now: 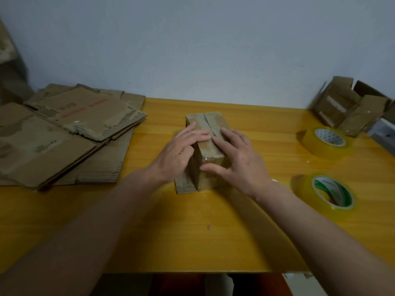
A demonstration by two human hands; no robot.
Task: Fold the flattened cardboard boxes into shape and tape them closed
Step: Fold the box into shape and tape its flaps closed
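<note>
Yellow wooden table (pixel 213 231) is sitting against a pale blue wall (pixel 192 39), and I am looking down on it from the head camera. At its middle I am seeing a small cardboard box (pixel 210 146) standing folded, its top flaps meeting along a centre seam and one flap lying flat at its near left foot. My left hand (pixel 179 154) is resting on the box's left top edge with fingers straight and spread, pressing on the flap. My right hand (pixel 239 159) is lying over the right side, fingers flat and splayed, thumb against the near face. Flattened boxes (pixel 64 133) are lying stacked at the left. Two tape rolls (pixel 324 144) (pixel 329 193) are sitting to the right, with another folded box (pixel 350 107) at the far right corner.
</note>
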